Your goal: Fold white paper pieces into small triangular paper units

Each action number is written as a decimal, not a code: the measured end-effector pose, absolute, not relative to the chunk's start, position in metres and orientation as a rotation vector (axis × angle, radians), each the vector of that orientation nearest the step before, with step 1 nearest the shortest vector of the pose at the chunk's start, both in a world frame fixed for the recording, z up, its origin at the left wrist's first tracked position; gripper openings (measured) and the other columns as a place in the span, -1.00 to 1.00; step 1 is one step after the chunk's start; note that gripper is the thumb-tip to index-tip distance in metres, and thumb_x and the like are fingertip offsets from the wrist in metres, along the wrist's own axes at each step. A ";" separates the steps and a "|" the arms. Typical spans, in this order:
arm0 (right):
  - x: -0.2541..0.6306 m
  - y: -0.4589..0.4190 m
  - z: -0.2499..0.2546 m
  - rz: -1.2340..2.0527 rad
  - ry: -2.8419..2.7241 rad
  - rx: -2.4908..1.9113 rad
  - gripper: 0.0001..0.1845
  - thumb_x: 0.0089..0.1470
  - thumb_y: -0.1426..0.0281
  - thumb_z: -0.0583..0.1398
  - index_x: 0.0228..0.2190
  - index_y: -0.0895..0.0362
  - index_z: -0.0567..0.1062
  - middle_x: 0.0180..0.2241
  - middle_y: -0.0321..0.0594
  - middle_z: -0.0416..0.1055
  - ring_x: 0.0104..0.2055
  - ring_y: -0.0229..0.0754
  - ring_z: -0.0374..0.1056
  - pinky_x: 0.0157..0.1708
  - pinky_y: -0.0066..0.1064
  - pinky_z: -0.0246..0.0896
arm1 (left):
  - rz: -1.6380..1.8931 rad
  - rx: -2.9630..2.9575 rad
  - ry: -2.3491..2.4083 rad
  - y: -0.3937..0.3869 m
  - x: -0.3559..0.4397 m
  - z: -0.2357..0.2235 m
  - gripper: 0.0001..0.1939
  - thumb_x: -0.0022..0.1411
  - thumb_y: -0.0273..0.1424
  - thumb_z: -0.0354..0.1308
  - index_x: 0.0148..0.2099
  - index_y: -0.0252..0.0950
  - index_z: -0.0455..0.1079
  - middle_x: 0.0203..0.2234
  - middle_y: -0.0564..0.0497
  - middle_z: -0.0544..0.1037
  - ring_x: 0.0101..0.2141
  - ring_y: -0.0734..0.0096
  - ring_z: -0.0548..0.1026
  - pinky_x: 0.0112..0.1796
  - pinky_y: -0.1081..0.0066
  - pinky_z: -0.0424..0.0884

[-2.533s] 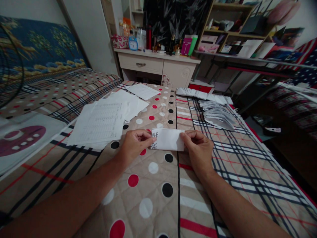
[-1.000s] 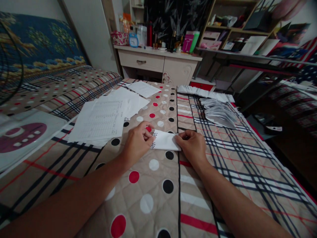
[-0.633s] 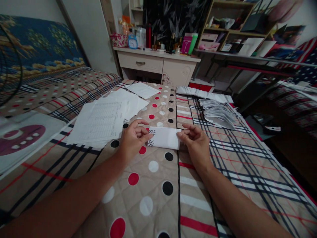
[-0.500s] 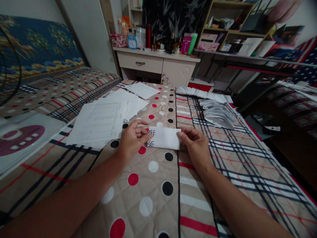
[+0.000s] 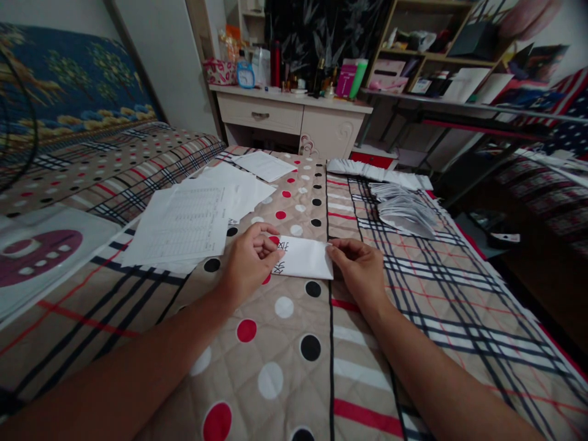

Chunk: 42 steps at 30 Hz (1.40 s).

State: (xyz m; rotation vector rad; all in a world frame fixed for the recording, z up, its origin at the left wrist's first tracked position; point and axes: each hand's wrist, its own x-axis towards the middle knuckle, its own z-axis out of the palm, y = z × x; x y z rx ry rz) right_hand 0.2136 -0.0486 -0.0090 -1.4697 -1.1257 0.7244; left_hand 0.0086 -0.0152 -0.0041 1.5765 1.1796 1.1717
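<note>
A small folded white paper (image 5: 307, 257) with black handwritten characters near its left end is held between my two hands, low over the quilted bedspread (image 5: 294, 380). My left hand (image 5: 252, 260) pinches its left edge, the thumb lying over part of the writing. At the opposite end, my right hand (image 5: 361, 266) grips the upper right corner between thumb and fingers. Beyond my left hand lie loose printed sheets (image 5: 184, 220), some showing a faint table. Farther off on the right rests a fanned pile of folded papers (image 5: 402, 208).
Behind that pile runs a row of folded white papers (image 5: 376, 173). At the left lies a clear plastic sleeve with a purple design (image 5: 41, 254). A white dresser (image 5: 261, 113) crowded with bottles stands past the bed, and shelves (image 5: 427, 58) rise at the right.
The characters showing on the folded paper look different, and its left end sits slightly farther left. Both hands keep their hold, having shifted only a little.
</note>
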 end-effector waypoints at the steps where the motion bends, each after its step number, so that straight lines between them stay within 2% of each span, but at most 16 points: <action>1: 0.215 -0.047 -0.011 0.684 -1.178 -1.520 -0.78 -0.07 0.27 0.29 -0.42 0.16 0.61 -0.44 -0.17 0.57 -0.45 -0.18 0.43 -0.45 -0.41 0.27 | 1.162 1.634 1.213 -0.016 0.009 -0.004 -0.68 0.03 -0.54 0.24 -0.14 -0.29 0.31 -0.57 0.12 0.49 -0.55 0.53 0.44 -0.51 0.55 0.32; 6: 0.216 -0.046 -0.009 0.452 -1.458 -1.808 -0.80 -0.03 0.30 0.22 -0.38 0.07 0.64 -0.44 -0.22 0.58 -0.42 -0.15 0.45 -0.46 -0.41 0.19 | 1.056 1.881 1.333 -0.019 0.011 -0.004 -0.74 0.05 -0.58 0.19 -0.17 -0.26 0.34 -0.54 0.11 0.48 -0.52 0.50 0.46 -0.47 0.51 0.34; 10: 0.213 -0.048 0.000 0.306 -1.559 -1.948 -0.78 -0.04 0.31 0.20 -0.37 0.03 0.65 -0.43 -0.24 0.59 -0.40 -0.14 0.45 -0.44 -0.39 0.12 | 0.932 2.116 1.435 -0.018 0.010 -0.006 -0.70 0.07 -0.56 0.19 -0.12 -0.19 0.37 -0.50 0.11 0.49 -0.46 0.42 0.45 -0.40 0.43 0.35; 16: 0.213 -0.048 0.001 0.278 -1.618 -1.947 -0.76 -0.03 0.30 0.18 -0.35 0.03 0.64 -0.45 -0.24 0.58 -0.42 -0.14 0.44 -0.46 -0.38 0.07 | 0.890 2.542 1.437 -0.022 0.012 -0.001 -0.72 0.10 -0.56 0.19 -0.11 -0.22 0.41 -0.17 -0.08 0.45 -0.10 0.10 0.37 -0.09 0.13 0.32; 19: 0.213 -0.047 0.000 0.251 -1.614 -1.956 -0.76 -0.04 0.30 0.19 -0.35 0.03 0.64 -0.47 -0.24 0.57 -0.44 -0.15 0.42 -0.47 -0.39 0.06 | 0.806 2.603 1.206 -0.021 0.014 -0.004 -0.74 0.17 -0.65 0.05 -0.22 -0.24 0.46 -0.21 -0.08 0.45 -0.11 0.16 0.39 -0.09 0.17 0.33; 22: 0.212 -0.047 0.001 0.243 -1.615 -1.976 -0.76 -0.04 0.30 0.19 -0.35 0.03 0.64 -0.48 -0.24 0.56 -0.44 -0.15 0.42 -0.48 -0.39 0.05 | 0.739 2.509 1.024 -0.014 0.011 -0.009 -0.73 0.22 -0.64 -0.01 -0.21 -0.27 0.47 -0.26 -0.06 0.47 -0.15 0.24 0.42 -0.09 0.22 0.35; 26: 0.211 -0.048 0.004 0.242 -1.634 -1.981 -0.76 -0.02 0.30 0.18 -0.35 0.04 0.64 -0.47 -0.23 0.56 -0.41 -0.14 0.42 -0.47 -0.39 0.04 | 0.659 2.390 0.881 -0.002 -0.002 -0.010 -0.75 0.23 -0.55 0.08 -0.09 -0.27 0.50 -0.17 -0.06 0.47 -0.09 0.27 0.42 -0.02 0.25 0.34; 30: 0.212 -0.048 0.001 0.247 -1.640 -1.963 -0.78 -0.01 0.30 0.18 -0.36 0.03 0.63 -0.48 -0.25 0.55 -0.41 -0.15 0.42 -0.47 -0.39 0.04 | 0.529 2.331 0.766 0.007 -0.014 -0.008 -0.64 0.17 -0.48 0.20 0.04 -0.18 0.49 -0.08 -0.04 0.44 -0.04 0.29 0.42 0.03 0.25 0.31; 34: 0.215 -0.047 0.001 0.234 -1.641 -1.976 -0.80 0.01 0.30 0.19 -0.37 0.04 0.62 -0.49 -0.25 0.54 -0.42 -0.13 0.41 -0.45 -0.36 0.09 | 0.497 2.335 0.786 0.010 -0.017 -0.007 -0.56 0.12 -0.42 0.26 0.08 -0.09 0.48 -0.05 -0.03 0.43 -0.03 0.26 0.40 0.05 0.20 0.29; 37: 0.210 -0.054 0.009 0.076 -1.657 -1.818 -0.77 0.09 0.30 0.16 -0.28 0.09 0.59 -0.31 -0.15 0.55 -0.23 -0.05 0.43 -0.22 -0.25 0.25 | 0.483 2.365 0.773 0.009 -0.015 -0.006 -0.56 0.12 -0.41 0.26 0.07 -0.01 0.48 -0.07 -0.02 0.44 -0.06 0.26 0.40 0.03 0.19 0.30; 39: 0.197 -0.065 0.016 -0.027 -1.683 -1.609 -0.69 0.17 0.28 0.13 -0.12 0.13 0.54 -0.09 -0.04 0.49 0.00 0.03 0.36 0.03 -0.11 0.21 | 0.479 2.390 0.743 0.008 -0.014 -0.004 -0.60 0.12 -0.40 0.26 0.03 -0.02 0.51 -0.11 -0.02 0.45 -0.09 0.26 0.42 0.01 0.20 0.32; 41: 0.176 -0.081 0.019 0.094 -1.819 -1.421 -0.49 0.21 0.20 0.10 0.14 0.10 0.35 0.14 0.00 0.33 0.21 0.07 0.21 0.15 -0.03 0.13 | 0.499 2.398 0.740 0.008 -0.012 -0.003 -0.67 0.10 -0.41 0.27 -0.05 -0.07 0.55 -0.14 -0.03 0.47 -0.11 0.24 0.43 -0.02 0.22 0.33; 42: 0.164 -0.089 0.019 0.193 -1.915 -1.351 -0.33 0.21 0.13 0.11 0.27 0.10 0.17 0.25 0.02 0.19 0.30 0.09 0.09 0.20 0.01 0.09 | 0.507 2.394 0.756 0.008 -0.012 -0.003 -0.70 0.10 -0.40 0.26 -0.08 -0.10 0.56 -0.15 -0.04 0.47 -0.11 0.23 0.43 -0.02 0.23 0.33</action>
